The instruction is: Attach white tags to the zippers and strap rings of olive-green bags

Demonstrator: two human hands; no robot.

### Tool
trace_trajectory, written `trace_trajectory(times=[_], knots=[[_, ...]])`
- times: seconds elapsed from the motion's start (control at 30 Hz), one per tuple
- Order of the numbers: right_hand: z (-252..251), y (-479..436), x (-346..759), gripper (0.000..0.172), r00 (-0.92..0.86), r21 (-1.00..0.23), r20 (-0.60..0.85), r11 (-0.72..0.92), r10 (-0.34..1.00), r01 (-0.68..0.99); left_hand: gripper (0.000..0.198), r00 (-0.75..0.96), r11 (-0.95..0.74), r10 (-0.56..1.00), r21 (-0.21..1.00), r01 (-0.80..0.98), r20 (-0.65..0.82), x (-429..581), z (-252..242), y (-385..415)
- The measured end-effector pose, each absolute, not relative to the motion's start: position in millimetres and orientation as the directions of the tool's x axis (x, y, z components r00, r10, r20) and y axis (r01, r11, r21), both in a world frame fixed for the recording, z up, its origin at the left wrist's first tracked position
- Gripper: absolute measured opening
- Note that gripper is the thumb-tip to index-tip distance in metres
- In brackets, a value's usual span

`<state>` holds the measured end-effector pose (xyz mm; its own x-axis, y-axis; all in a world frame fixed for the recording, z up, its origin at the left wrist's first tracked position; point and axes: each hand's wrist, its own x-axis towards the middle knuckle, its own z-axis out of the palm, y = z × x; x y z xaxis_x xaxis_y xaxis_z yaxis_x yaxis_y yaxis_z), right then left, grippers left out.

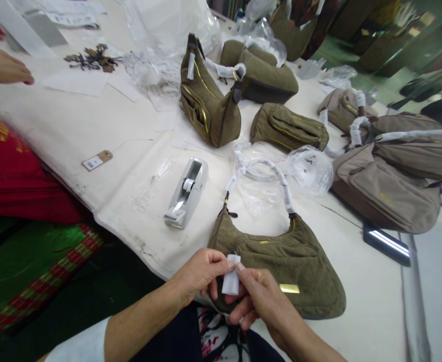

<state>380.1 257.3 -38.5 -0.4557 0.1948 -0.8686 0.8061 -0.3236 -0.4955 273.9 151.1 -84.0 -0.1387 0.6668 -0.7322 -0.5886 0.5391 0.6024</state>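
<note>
I have left hand (206, 269) and right hand (260, 293) pinching white paper (231, 285) by zipper pull (234, 252) of green bag (311, 276) on surface (375, 296), strap (283, 183) already wrapped, paper seemingly not yet taped.

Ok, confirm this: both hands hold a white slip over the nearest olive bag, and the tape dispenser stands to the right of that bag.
Wrong side: the head view shows the tape dispenser to the left of the nearest olive bag. The left hand and right hand do hold the white slip over it.
</note>
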Motion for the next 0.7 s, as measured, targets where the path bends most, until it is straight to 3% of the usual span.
trace_trajectory(times=[0.1, 0.17, 0.23, 0.3, 0.37, 0.47, 0.6, 0.7], knots=[[-36.8, 276.4, 381.8, 0.046, -0.587, -0.610, -0.750, 0.025, 0.304, 0.792, 0.039, -0.168, 0.550, 0.629, 0.586, -0.595, -0.759, 273.6, -85.3, 154.3], [-37.0, 291.1, 382.4, 0.031, -0.755, -0.685, -0.561, 0.321, 0.339, 0.654, 0.038, -0.174, 0.551, 0.608, 0.569, -0.610, -0.775, 271.1, -86.3, 157.4], [-40.0, 305.0, 381.2, 0.015, -0.897, -0.716, -0.339, 0.540, 0.284, 0.442, 0.037, -0.191, 0.544, 0.603, 0.574, -0.612, -0.775, 267.0, -87.1, 160.7], [-45.6, 316.2, 377.4, 0.022, -0.969, -0.713, -0.165, 0.656, 0.184, 0.246, 0.036, -0.196, 0.546, 0.606, 0.582, -0.602, -0.771, 262.2, -86.9, 162.7], [-52.3, 323.3, 371.8, 0.034, -0.995, -0.708, -0.093, 0.699, 0.046, 0.098, 0.035, -0.178, 0.561, 0.604, 0.573, -0.597, -0.777, 258.1, -85.4, 162.1], [-60.5, 325.5, 364.4, 0.035, -0.984, -0.741, -0.131, 0.672, -0.124, 0.014, 0.034, -0.129, 0.589, 0.587, 0.531, -0.610, -0.799, 255.5, -83.3, 156.4], [-65.1, 319.0, 363.3, 0.025, -0.974, -0.796, -0.185, 0.601, -0.131, 0.070, 0.037, -0.096, 0.586, 0.538, 0.454, -0.671, -0.837, 257.7, -84.6, 146.7], [-66.6, 314.9, 367.6, 0.027, -0.968, -0.811, -0.199, 0.580, -0.151, 0.076, 0.038, -0.104, 0.607, 0.515, 0.448, -0.656, -0.851, 261.6, -84.6, 144.6]])
